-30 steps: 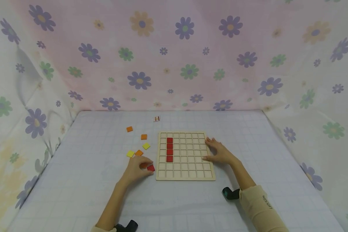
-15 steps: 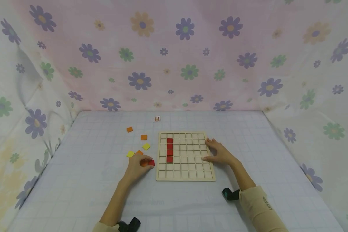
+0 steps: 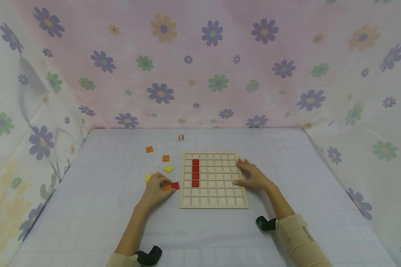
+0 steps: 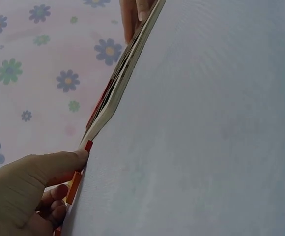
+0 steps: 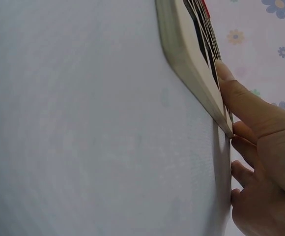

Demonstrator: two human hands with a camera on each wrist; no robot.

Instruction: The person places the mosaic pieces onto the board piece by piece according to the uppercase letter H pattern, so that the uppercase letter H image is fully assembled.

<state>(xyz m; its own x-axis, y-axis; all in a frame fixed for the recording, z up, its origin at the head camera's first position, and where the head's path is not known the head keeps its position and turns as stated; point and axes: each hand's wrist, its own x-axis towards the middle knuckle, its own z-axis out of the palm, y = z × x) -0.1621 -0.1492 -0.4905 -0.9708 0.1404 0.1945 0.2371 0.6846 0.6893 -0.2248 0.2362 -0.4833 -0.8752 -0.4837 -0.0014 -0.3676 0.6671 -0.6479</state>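
In the head view, my left hand pinches a red square tile between thumb and index finger, just left of the wooden grid board. An orange tile lies in the gap under that hand. The left wrist view shows the thumb against the red tile, with the orange tile close to the other fingers. Several red tiles fill a column in the board's second row of cells from the left. My right hand rests at the board's right edge, thumb on its top, fingers spread.
Loose orange tiles and yellow tiles lie left of the board. A small printed card sits behind it. Black wrist-worn devices jut beside both forearms. A flowered cloth walls the back and sides of the white table.
The red tile in my left hand has moved away from me and turned squarer to the board. My left hand shifted slightly back and left. The right hand and board stayed still.
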